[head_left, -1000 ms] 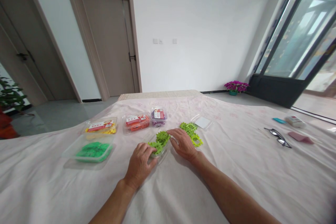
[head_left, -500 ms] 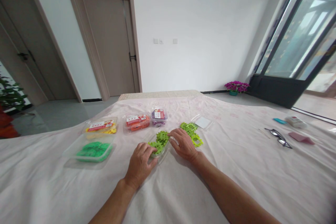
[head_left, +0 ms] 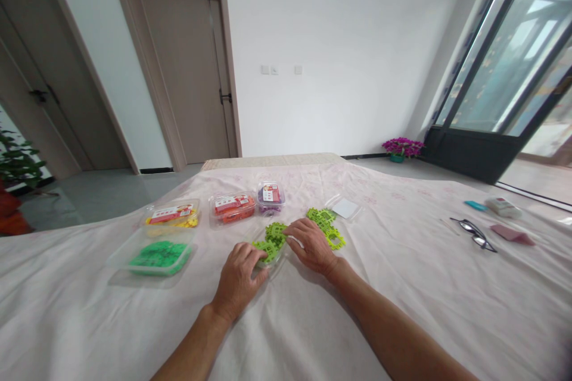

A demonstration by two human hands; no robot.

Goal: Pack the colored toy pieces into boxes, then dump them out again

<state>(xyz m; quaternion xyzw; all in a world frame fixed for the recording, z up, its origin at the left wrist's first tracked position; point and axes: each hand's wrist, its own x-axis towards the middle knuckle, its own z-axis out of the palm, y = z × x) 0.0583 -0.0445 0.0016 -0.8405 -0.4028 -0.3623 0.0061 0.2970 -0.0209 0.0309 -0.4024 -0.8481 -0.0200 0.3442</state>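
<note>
A small clear plastic box (head_left: 273,268) sits in front of me with light green, notched plastic pieces (head_left: 276,230) in it. My left hand (head_left: 240,268) grips the box's near left side, its fingertips over the rim by the lower pieces. From the right, my right hand (head_left: 310,247) reaches in with bent fingers, pinching the edge of an upper piece; its fingertips are partly hidden. Several more light green pieces (head_left: 334,239) lie on the cloth just beyond that hand. A clear lid with a white label (head_left: 345,209) rests behind them.
To the left stand a box of green pieces (head_left: 159,257) and a labelled box of yellow pieces (head_left: 173,215). Boxes of orange pieces (head_left: 233,208) and purple pieces (head_left: 270,195) stand behind. Glasses (head_left: 474,234) and a pink cloth (head_left: 512,234) lie far right on the white tablecloth (head_left: 402,286).
My right hand has shifted very slightly left, and the upper green piece at its fingertips has moved a little with it. The left hand stays in place.
</note>
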